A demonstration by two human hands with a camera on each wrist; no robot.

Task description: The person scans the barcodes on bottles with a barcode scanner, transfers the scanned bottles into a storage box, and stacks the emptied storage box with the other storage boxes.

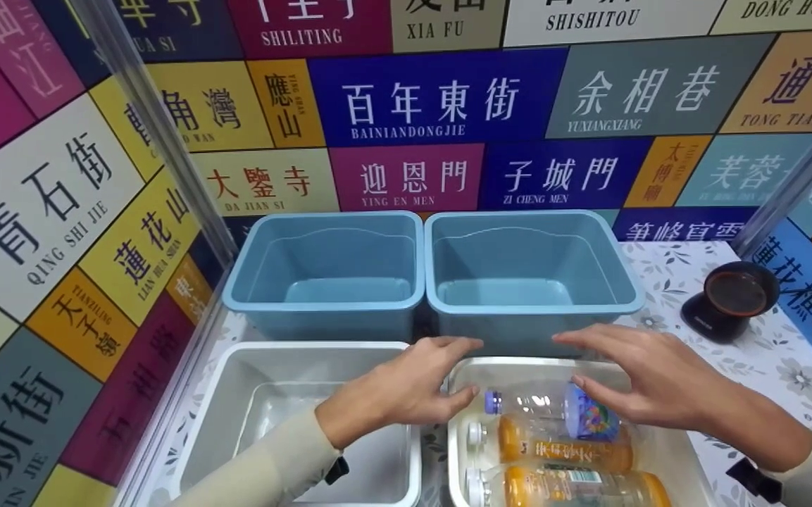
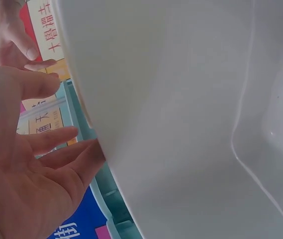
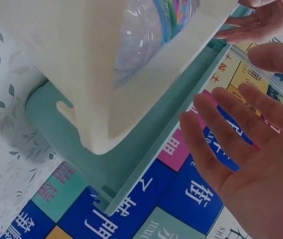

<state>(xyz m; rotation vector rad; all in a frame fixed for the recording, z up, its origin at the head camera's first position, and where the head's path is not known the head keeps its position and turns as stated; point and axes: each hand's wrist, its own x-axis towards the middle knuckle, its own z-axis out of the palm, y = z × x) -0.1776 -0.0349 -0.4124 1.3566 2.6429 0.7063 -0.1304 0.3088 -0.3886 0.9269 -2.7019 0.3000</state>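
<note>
Left hand (image 1: 416, 384) released, right hand (image 1: 648, 380) released — clear bottle (image 1: 534, 404) part-hidden, nearest bottle (image 1: 560, 489) cut off

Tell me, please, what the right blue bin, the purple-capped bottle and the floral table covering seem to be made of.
Right blue bin: probably moulded plastic, satin finish, given its rounded rim and soft sheen.
Purple-capped bottle: likely clear plastic, glossy, transparent with bright highlights.
Floral table covering: perhaps vinyl or coated cloth, fairly matte; it lies flat, weave indiscernible.
</note>
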